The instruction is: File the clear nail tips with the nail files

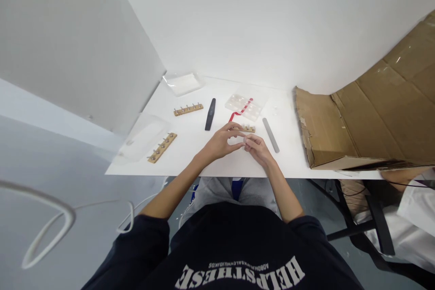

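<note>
Over the front part of the white table, my left hand (223, 142) and my right hand (257, 148) meet at the fingertips. Each hand is closed in a pinch on something small and pale between them, too small to make out. Just beyond my fingers lies a wooden strip with metal pegs (249, 128), partly hidden by my left hand. A red strip (234, 115) runs from near my left hand onto a clear compartment tray (244, 106). Right of my hands is a grey file (271, 135); a black file (210, 114) lies to the left.
Two more pegged wooden strips (188, 109) (162, 147) lie at the left, near a clear package (184, 84). An open cardboard box (326, 127) stands at the right. Another person's white clothing (404, 235) shows at the lower right. A white cable (44, 195) hangs at the left.
</note>
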Action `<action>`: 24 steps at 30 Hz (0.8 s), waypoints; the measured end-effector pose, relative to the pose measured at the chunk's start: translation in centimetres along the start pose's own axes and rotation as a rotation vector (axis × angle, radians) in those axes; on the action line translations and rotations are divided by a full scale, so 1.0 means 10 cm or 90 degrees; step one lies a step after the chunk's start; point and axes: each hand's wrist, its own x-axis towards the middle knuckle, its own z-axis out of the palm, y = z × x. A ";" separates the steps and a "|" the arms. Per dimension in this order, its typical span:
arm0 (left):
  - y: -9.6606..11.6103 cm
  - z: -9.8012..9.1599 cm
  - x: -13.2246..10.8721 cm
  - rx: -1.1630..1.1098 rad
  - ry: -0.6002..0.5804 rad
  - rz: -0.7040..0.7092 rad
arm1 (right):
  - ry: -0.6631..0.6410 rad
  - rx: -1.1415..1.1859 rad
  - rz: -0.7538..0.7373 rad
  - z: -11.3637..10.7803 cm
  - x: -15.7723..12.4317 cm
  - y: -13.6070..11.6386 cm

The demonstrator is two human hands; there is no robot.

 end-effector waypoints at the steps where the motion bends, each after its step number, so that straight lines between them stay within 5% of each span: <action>1: 0.00 0.00 0.00 0.003 0.003 -0.003 | 0.005 -0.003 -0.008 0.01 0.00 -0.01; 24: 0.01 0.01 -0.04 -0.006 -0.024 -0.065 | 0.036 0.017 -0.036 0.12 -0.04 -0.17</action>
